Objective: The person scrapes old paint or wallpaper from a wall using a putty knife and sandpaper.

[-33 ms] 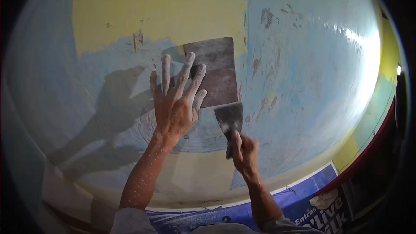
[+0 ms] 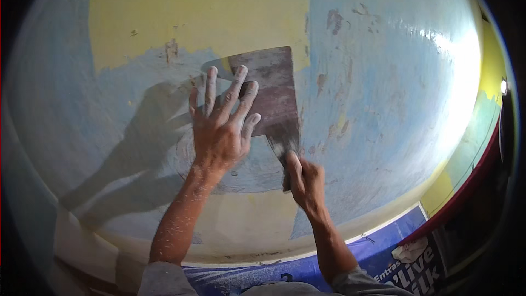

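My left hand [image 2: 222, 123] lies with fingers spread over the left side of a dark brown sheet [image 2: 271, 85] that looks like sandpaper. The sheet rests against the painted wall [image 2: 241, 167], its right side uncovered. My right hand [image 2: 308, 183] is closed around a putty knife [image 2: 284, 145], thumb along the near end of the blade. The blade points up and meets the sheet's lower right edge; I cannot tell whether it lies over or under it. Whitish dust coats my fingertips.
The wall carries a yellow patch [image 2: 197, 11] above and pale blue paint around, with chipped spots [image 2: 171, 52] in places. Shadows of my arms fall to the left. Below hangs a blue banner [image 2: 257, 274]; a red edge [image 2: 466, 200] curves along the right.
My right hand has moved slightly up and left, bringing the putty knife's blade from just below the sheet into overlap with its lower edge. My left hand has barely moved.
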`<state>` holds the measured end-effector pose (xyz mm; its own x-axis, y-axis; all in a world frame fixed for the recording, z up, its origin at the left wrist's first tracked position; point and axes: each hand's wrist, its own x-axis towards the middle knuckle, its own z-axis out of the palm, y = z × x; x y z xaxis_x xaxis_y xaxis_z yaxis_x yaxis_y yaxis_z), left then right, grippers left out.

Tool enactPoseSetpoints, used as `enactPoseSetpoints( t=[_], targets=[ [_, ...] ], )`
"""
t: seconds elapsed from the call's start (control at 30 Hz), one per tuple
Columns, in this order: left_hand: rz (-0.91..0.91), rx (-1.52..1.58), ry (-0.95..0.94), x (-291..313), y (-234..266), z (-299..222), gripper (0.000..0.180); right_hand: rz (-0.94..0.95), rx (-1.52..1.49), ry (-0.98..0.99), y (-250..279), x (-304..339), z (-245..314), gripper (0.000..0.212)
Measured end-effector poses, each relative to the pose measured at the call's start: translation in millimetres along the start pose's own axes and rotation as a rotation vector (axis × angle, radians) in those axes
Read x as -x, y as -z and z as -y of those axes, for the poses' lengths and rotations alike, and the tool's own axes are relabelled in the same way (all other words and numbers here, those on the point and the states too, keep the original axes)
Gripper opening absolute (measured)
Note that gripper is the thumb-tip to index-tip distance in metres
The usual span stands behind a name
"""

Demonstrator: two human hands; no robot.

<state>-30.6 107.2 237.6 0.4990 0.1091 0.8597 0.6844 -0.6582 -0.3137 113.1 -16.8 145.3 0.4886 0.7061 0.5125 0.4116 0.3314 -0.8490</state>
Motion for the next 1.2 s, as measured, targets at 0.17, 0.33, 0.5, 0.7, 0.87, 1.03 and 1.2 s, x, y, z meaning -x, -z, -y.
enactPoseSetpoints(
  t=[0.17,0.33,0.5,0.7,0.87,1.03,1.2],
  targets=[
    [-0.049,0.001,-0.068,-8,5,5,0.06,-0.074,0.019,-0.036,-12,-41,-6,0.055],
    [-0.111,-0.04,0.066,-11,-14,-10,0.093,-0.217,0.28,0.077,-14,-43,-15,0.047],
    [-0.066,0.039,0.092,-11,-12,-10,0.087,-0.296,0.286,0.546,-26,-21,-29,0.061],
    [-0.084,0.041,0.064,-11,-10,-5,0.069,-0.145,0.45,0.374,-31,-29,-27,0.062],
    [-0.116,0.016,0.023,-12,-5,1,0.054,-0.15,0.445,0.296,-28,22,-54,0.061],
    [-0.153,0.024,-0.02,-13,-9,15,0.049,-0.202,0.352,0.431,-15,23,-24,0.062],
    [-0.152,0.046,-0.082,-6,-11,1,0.048,-0.132,0.611,0.373,-15,-5,-39,0.06]
  ],
)
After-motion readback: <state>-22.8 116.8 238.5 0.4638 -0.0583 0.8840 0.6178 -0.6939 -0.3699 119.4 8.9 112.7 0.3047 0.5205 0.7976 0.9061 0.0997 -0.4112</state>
